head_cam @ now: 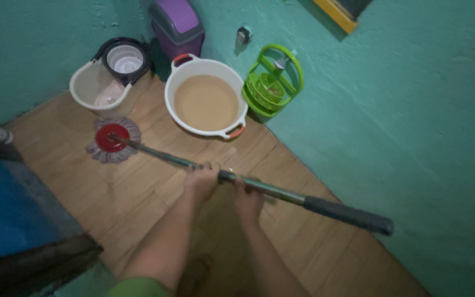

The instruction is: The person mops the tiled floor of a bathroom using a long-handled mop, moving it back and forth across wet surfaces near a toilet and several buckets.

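Both of my hands grip the metal pole of a spin mop (166, 158). My left hand (202, 180) holds the pole lower down, toward the head. My right hand (248, 199) grips just behind it, short of the black foam handle (348, 215). The round mop head (112, 141), with a red disc and grey strands, rests flat on the wood-pattern floor (138, 203) in front of the buckets.
A white basin (180, 74) of murky brown water sits against the teal wall. Left of it stands a white mop bucket with a black spinner basket (125, 58). A green plastic rack (273, 82) and a purple-lidded bin (177, 25) stand nearby. A blue surface (12, 209) lies at left.
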